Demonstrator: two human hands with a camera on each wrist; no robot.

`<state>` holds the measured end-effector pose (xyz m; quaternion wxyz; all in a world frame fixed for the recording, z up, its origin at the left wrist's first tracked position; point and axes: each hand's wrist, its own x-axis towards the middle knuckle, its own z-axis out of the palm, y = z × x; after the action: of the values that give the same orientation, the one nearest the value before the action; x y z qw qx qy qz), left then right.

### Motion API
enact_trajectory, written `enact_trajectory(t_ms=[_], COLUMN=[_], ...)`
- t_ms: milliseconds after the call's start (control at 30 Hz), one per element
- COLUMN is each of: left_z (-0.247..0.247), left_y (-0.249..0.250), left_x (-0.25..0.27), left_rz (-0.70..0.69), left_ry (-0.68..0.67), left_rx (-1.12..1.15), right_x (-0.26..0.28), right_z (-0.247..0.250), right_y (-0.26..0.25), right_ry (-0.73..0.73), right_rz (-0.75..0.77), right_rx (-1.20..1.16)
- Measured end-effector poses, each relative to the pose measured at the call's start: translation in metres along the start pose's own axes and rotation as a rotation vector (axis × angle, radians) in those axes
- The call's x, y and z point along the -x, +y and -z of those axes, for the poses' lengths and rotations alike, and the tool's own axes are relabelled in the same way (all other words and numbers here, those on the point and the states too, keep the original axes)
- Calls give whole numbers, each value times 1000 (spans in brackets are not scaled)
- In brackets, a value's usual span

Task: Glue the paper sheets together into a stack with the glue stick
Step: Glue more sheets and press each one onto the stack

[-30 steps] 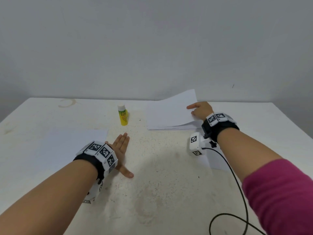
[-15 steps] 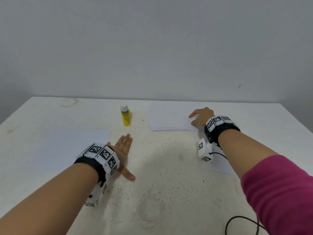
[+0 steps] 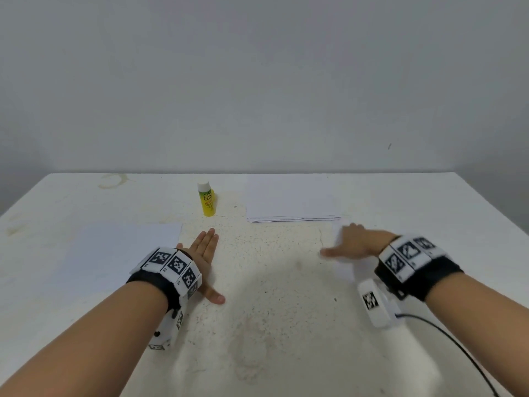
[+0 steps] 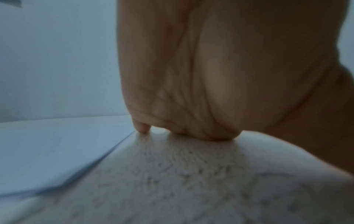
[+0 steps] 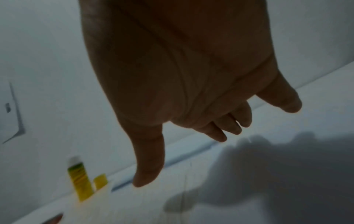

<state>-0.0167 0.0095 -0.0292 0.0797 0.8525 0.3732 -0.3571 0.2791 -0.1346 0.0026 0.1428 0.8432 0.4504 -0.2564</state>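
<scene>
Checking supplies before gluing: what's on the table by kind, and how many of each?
Glue stick: 1
Paper pile: 1
Loose paper sheets: 2, one by the left hand, one under the right hand
Total: 4

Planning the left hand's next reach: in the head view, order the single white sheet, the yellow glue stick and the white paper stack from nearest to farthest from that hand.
1. Single white paper sheet: lying flat just to the left of the left hand.
2. Yellow glue stick with a white cap: upright, straight ahead of the fingers.
3. White paper stack: ahead and to the right, at the table's far edge.
</scene>
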Motion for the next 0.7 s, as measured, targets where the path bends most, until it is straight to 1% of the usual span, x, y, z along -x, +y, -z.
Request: enact_trajectory(t_ms=[67, 133, 300, 433, 533, 567, 633, 700], left_z=[0, 1, 8, 10, 8, 6, -2, -13], left_y=[1, 3, 10, 13, -1, -9, -29, -50], left_x=[1, 2, 7, 12, 22, 26, 31, 33], left_rz=[3, 13, 43, -6, -82, -82, -15, 129], left_ry=[11, 21, 19, 43, 85, 119, 222, 296], left_rx=[-10, -12, -46, 13, 117, 157, 221, 231], right_x=[10, 21, 30, 33, 33, 33, 33, 35], right_z=[-23, -36, -41, -42, -43, -44, -44, -45], right_y=[4, 4, 4, 2, 1, 0, 0, -1], right_ry=[-59, -95, -120, -131, -128, -123, -116, -119], right_rz=[-24, -15, 3, 1, 6, 6, -1, -4], right_rx=[11, -19, -15, 12, 59, 61, 53, 49])
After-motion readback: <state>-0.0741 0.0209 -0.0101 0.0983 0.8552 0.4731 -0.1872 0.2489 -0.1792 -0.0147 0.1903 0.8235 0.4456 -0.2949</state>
